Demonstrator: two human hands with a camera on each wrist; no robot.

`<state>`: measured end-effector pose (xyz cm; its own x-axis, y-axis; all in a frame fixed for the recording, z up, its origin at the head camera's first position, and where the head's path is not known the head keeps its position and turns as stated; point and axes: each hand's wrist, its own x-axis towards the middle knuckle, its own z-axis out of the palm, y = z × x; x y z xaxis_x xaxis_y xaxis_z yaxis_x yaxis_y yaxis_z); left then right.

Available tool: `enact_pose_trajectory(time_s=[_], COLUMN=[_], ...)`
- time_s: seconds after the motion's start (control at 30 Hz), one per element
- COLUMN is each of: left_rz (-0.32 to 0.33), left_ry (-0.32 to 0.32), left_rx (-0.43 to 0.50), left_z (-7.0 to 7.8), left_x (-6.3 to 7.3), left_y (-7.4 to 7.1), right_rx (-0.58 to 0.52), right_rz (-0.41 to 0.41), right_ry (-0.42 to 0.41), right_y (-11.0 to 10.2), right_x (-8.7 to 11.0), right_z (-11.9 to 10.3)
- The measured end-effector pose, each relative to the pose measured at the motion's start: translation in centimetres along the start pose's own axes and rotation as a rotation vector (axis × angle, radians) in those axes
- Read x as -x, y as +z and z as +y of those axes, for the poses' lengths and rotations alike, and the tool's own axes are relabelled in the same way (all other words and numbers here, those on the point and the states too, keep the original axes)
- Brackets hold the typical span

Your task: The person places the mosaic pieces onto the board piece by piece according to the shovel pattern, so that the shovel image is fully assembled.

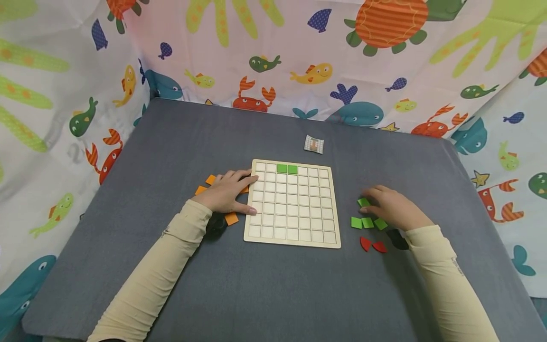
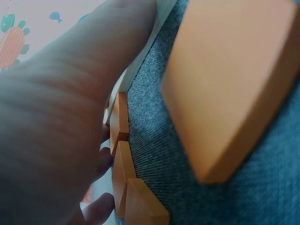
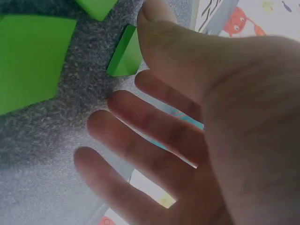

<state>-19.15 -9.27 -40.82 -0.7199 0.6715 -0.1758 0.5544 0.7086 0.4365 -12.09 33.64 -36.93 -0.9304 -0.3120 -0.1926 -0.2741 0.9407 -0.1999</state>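
Left hand (image 1: 226, 192): fingers spread, on left edge of board (image 1: 292, 209); orange tiles (image 1: 231, 218) beside | Right hand (image 1: 395, 209): thumb and fingers apart at green tile (image 1: 363, 202), right of board, contact unclear | Two green squares (image 1: 282, 168) in top row.

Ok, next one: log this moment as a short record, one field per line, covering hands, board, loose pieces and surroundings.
Left hand: touches the left edge of the grid board
Right hand: at one loose green square; contact unclear
On board: two placed green squares, far row, third and fourth cells from left
Left of board: orange squares, partly hidden by the left hand
Right of board: three more green squares; two red pieces nearer the person
Beyond board: small printed item
Surface: grey tabletop
Backdrop: sea-animal cloth
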Motion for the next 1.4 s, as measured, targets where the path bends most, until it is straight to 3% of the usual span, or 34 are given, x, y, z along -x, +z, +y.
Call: enact_pose_trajectory(time_s=[0.43,0.9,1.23,1.4], left_rz=[-0.012,-0.009,0.004,-0.009], left_ry=[-0.001,-0.008,0.006,-0.007], left_rx=[0.007,0.017,0.005,0.011], left_z=[0.0,0.0,0.0,0.1], left_x=[0.0,0.2,0.0,0.0], left_y=[0.2,0.0,0.0,-0.1], right_rx=[0.006,0.035,0.037,0.047], right_rz=[-0.005,0.014,0.021,0.048], right_ry=[0.005,-0.042,-0.035,-0.069], right_y=[0.7,0.7,-0.2,-0.8], right_x=[0.1,-0.5,-1.0,-1.7], right_z=[0.1,0.0,-0.5,-1.0])
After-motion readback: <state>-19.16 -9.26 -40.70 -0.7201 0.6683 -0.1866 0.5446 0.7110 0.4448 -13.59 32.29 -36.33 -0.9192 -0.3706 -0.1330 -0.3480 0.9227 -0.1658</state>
